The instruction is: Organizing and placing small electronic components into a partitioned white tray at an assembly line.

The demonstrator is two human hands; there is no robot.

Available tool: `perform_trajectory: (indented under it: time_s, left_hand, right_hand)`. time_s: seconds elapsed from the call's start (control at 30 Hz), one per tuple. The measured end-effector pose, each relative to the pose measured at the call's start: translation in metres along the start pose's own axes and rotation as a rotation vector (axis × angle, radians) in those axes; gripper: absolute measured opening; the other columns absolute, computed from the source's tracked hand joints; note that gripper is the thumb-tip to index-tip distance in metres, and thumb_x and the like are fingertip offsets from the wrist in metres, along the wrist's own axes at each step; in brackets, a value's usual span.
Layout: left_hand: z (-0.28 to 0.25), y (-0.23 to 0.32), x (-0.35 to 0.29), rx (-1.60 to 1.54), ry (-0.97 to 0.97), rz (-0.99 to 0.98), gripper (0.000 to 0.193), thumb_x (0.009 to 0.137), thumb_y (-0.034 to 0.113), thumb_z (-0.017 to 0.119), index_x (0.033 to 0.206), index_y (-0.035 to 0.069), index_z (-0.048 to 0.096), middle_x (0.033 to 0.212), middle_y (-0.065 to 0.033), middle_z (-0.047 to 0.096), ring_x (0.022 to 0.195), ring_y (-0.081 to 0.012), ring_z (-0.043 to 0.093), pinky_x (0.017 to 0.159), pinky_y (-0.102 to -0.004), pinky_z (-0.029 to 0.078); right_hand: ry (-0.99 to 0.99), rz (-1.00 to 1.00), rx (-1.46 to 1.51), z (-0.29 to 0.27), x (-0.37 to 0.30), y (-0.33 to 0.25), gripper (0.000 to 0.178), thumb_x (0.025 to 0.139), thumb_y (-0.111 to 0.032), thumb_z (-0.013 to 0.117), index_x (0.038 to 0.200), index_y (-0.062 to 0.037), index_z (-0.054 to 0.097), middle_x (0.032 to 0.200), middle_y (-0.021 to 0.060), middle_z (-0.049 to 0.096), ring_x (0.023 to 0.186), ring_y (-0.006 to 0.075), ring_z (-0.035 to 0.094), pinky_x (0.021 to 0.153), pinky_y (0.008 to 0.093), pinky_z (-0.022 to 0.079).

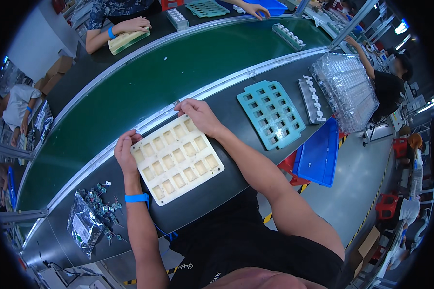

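A cream tray with rows of rectangular pockets lies slightly turned on the dark bench in front of me. Its pockets hold no parts that I can see. At its far left corner my left hand, with a blue band at the wrist, is closed on the edge, fingers curled. My right hand grips the far right corner, its fingertips bent over by the conveyor's metal rail. To the left of the tray are small green circuit boards with wires, beside a silver antistatic bag.
On the right lie a teal tray with square holes, a metal fixture and stacked clear plastic trays. A blue bin sits below the bench edge. The green conveyor runs beyond; across it a co-worker's hand rests on another block.
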State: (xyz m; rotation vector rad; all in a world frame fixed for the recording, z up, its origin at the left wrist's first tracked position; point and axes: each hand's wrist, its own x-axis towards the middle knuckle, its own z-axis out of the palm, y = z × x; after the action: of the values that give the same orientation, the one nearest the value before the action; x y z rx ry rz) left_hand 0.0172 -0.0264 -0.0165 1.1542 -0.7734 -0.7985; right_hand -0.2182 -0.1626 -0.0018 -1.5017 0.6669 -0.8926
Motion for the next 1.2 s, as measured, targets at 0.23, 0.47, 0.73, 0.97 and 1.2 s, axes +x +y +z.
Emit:
perform_trajectory:
  time_s: [0.23,0.47,0.73,0.97,1.2]
  left_hand:
    - [0.0,-0.001,0.0,0.007,0.002,-0.001,0.026,0.098,0.012,0.049,0.108,-0.004,0.066,0.092,-0.011,0.068,0.084,-0.0167,0.063,0.079,-0.0289,0.051]
    - [0.001,0.001,0.0,0.003,-0.012,-0.004,0.025,0.098,0.013,0.05,0.108,-0.004,0.066,0.092,-0.0106,0.068,0.084,-0.016,0.063,0.079,-0.0281,0.051]
    - [0.002,0.0,0.002,-0.018,-0.01,-0.008,0.025,0.098,0.012,0.05,0.108,-0.004,0.066,0.092,-0.0101,0.068,0.084,-0.0158,0.063,0.079,-0.0279,0.051]
    - [0.0,-0.002,0.0,-0.014,-0.014,0.007,0.025,0.098,0.012,0.05,0.109,-0.004,0.066,0.093,-0.0101,0.068,0.085,-0.0157,0.063,0.079,-0.0278,0.051]
    - [0.001,0.0,0.002,0.013,0.0,0.002,0.025,0.098,0.012,0.05,0.108,-0.004,0.066,0.093,-0.0105,0.068,0.085,-0.016,0.064,0.08,-0.028,0.051]
  right_hand:
    - [0.035,-0.018,0.02,0.002,-0.001,-0.003,0.031,0.101,-0.025,0.048,0.102,0.0006,0.066,0.086,0.005,0.063,0.081,0.0116,0.057,0.077,0.0271,0.046]
    - [0.716,-0.069,-0.278,-0.061,0.01,-0.025,0.031,0.094,-0.023,0.058,0.116,-0.0005,0.064,0.074,0.0077,0.065,0.063,0.0123,0.057,0.062,0.0298,0.048]
    - [0.269,0.141,-0.175,-0.052,-0.003,-0.051,0.038,0.099,-0.033,0.054,0.092,-0.0022,0.076,0.058,-0.0042,0.047,0.056,0.0053,0.041,0.052,0.0241,0.031]
    - [0.414,0.084,0.078,-0.067,-0.006,-0.056,0.033,0.1,-0.028,0.053,0.106,0.0001,0.069,0.055,-0.0062,0.039,0.047,0.003,0.033,0.043,0.021,0.024]
    - [0.572,-0.078,0.061,-0.084,-0.007,-0.069,0.04,0.099,-0.024,0.055,0.131,-0.0004,0.056,0.061,-0.0027,0.047,0.048,0.0038,0.036,0.041,0.02,0.025]
